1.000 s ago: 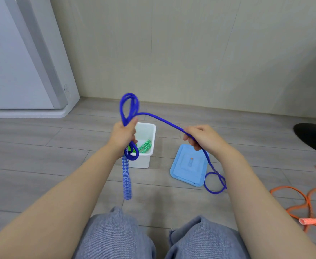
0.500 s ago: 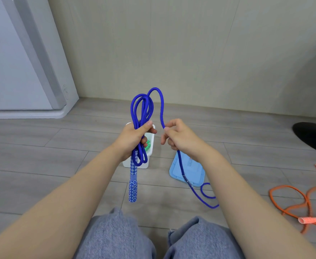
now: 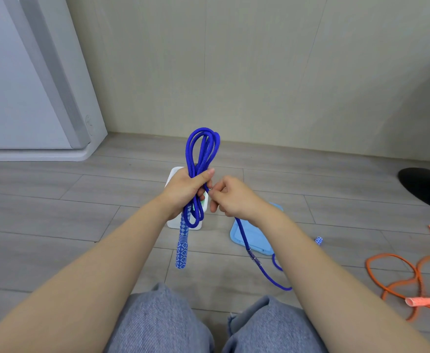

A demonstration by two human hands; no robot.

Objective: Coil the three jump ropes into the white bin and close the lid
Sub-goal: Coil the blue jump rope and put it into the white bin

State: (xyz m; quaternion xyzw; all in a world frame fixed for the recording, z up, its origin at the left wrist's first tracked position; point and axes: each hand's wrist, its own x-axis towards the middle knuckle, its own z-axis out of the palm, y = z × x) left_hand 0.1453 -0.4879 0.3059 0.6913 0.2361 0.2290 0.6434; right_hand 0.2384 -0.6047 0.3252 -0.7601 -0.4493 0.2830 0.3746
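Your left hand [image 3: 187, 191] grips the looped blue jump rope [image 3: 201, 151] above the white bin [image 3: 174, 174], while your right hand [image 3: 230, 197] pinches its trailing strand just beside; the lid [image 3: 255, 238] lies on the floor

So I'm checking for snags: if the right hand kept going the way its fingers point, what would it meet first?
Probably the left hand, which grips the coiled blue jump rope just beyond the right hand. The gap looks small, though depth is unclear.
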